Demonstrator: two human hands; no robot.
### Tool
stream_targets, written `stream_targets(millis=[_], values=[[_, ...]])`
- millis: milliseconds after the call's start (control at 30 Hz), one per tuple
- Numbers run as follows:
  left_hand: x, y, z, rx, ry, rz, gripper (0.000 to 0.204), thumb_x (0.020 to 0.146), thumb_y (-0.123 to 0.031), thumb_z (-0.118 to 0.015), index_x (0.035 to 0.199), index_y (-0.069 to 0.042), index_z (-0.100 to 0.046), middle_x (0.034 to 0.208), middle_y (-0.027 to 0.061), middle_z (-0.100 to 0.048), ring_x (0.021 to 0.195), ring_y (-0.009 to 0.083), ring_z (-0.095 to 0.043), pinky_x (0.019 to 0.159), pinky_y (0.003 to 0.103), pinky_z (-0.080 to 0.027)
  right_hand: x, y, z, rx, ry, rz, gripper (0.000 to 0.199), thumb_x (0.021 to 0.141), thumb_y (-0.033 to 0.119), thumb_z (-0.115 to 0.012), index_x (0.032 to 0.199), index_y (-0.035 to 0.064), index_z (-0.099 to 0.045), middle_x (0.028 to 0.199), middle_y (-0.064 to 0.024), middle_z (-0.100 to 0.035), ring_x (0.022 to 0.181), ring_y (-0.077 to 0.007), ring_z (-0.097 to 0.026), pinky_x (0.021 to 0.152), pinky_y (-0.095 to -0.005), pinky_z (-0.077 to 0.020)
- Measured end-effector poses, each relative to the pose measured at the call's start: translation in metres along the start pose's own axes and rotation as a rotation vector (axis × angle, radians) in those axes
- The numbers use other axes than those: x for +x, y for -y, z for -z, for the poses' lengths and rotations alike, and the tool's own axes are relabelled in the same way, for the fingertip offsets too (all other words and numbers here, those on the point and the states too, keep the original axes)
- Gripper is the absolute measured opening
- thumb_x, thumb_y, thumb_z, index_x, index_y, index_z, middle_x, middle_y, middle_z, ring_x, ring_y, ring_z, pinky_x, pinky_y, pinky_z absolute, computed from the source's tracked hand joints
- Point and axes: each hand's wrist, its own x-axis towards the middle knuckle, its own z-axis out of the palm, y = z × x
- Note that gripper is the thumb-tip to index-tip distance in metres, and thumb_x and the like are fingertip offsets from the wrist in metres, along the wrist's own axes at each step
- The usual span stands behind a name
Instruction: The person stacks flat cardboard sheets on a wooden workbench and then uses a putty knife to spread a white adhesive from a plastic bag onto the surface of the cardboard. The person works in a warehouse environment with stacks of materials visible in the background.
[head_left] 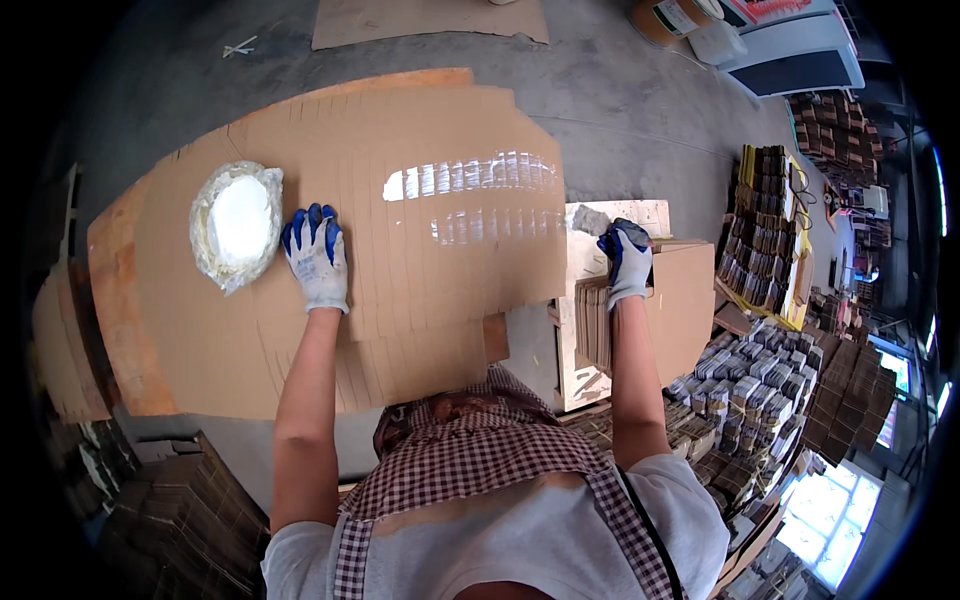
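Closest in, a checked apron [460, 450] is covering the worker's front, and both bare forearms [306, 390] are reaching out, the hands well apart. The left hand [318, 258] is lying palm-down on the overlapping cardboard sheets [420, 290], fingers a little spread, gripping nothing I can see. Just left of it, a plastic-lined dish [205, 228] is holding white paste [245, 220]; a careless sideways sweep of that hand could be tipping it. The right hand [628, 255], off the sheets' right edge, is curling around what seems to be a grey pad [590, 220], by a pale wooden platform [582, 258]. Ahead, two bands of white streaks [440, 180] are glistening across the sheets: uneven leaning by the left hand could be shifting the overlaps and leaving bare gaps. Beyond, on the right, stacked cardboard bundles [765, 235] are standing, and farther off, a brown drum [665, 22].
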Motion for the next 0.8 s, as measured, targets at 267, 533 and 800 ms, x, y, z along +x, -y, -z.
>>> stream_targets(millis=[267,533,800], values=[[-0.004,0.010,0.002,-0.033,-0.036,0.033,0.037,0.101,-0.029,-0.051,0.133,-0.015,-0.064,0.143,0.0066,-0.058,0.137,0.0321,-0.047,0.120,0.051,-0.028,-0.101,0.042,-0.105,0.102,0.356,0.086,0.024,0.086,-0.004,-0.071,0.109,-0.0031,-0.063,0.099,-0.0122,-0.069,0.088,-0.0184,-0.071,0.078,-0.0295,-0.0612],[0.000,0.007,0.000,-0.084,-0.067,0.023,0.037,0.101,-0.030,-0.052,0.131,-0.015,-0.066,0.142,0.0067,-0.059,0.136,0.0318,-0.048,0.120,0.051,-0.027,-0.173,-0.034,-0.182,0.174,0.327,-0.266,0.023,0.087,0.010,-0.080,0.104,-0.0011,-0.068,0.086,-0.0046,-0.072,0.064,-0.0120,-0.067,0.055,-0.0248,-0.0536],[0.001,0.002,0.003,-0.133,-0.083,0.049,0.037,0.102,-0.028,-0.049,0.131,-0.012,-0.065,0.141,0.0063,-0.059,0.137,0.0308,-0.047,0.120,0.049,-0.028,-0.057,-0.046,-0.040,-0.657,-0.071,0.271,0.018,0.088,0.012,-0.075,0.100,0.0064,-0.062,0.076,-0.0025,-0.063,0.061,-0.0110,-0.060,0.056,-0.0283,-0.0501]])
